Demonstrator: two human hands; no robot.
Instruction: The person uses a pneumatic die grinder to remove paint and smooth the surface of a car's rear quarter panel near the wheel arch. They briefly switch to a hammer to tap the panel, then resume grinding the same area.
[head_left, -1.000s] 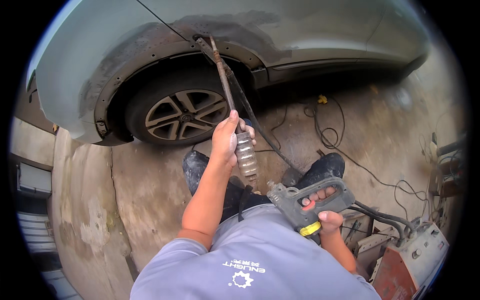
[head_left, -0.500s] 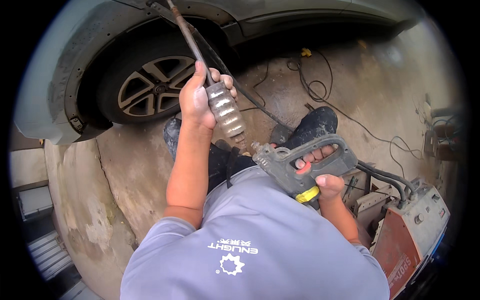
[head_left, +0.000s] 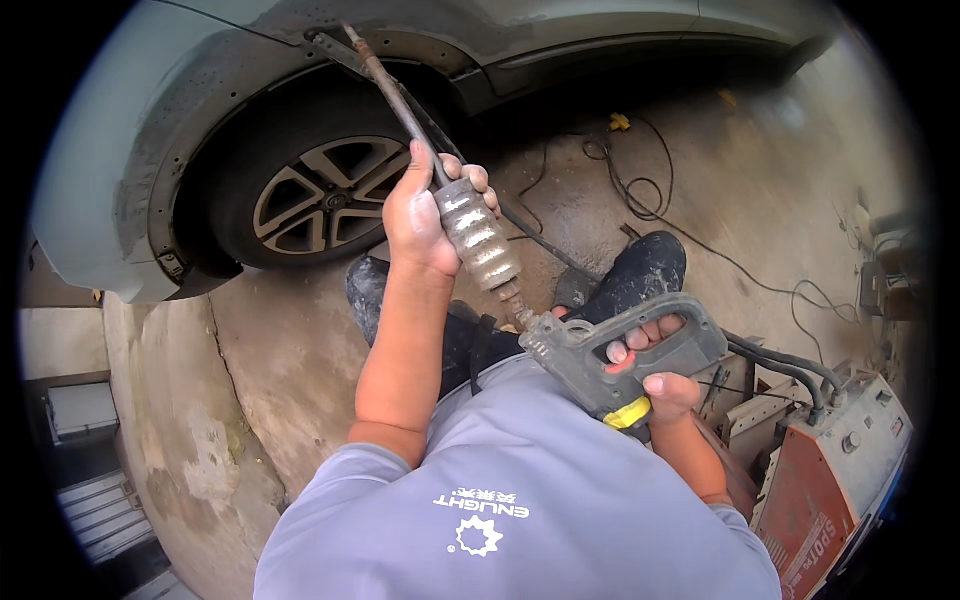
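A slide-hammer dent puller lies across my front, its steel rod (head_left: 400,108) slanting up and left toward the car's wheel arch. My left hand (head_left: 422,228) is closed round the rod, against the upper end of the ribbed metal weight (head_left: 478,235). At the near end of the rod is a dark pistol-grip spot-welding gun (head_left: 585,365) with a red trigger and a yellow band. My right hand (head_left: 674,394) grips its looped handle, fingers through the opening by the trigger. The rod's tip overlaps the fender (head_left: 215,70); whether it touches, I cannot tell.
The wheel (head_left: 335,200) sits under the arch. A long dark bar (head_left: 530,228) slants from the arch to the floor by my shoes. Thick black cables run from the gun to a red-and-grey welding machine (head_left: 850,440) at lower right. A thin cable (head_left: 720,255) trails over the concrete.
The view has shifted, so car, floor and hands appear lower and slightly right. More of the rod's tip shows at the wheel arch. Both hands keep their grips.
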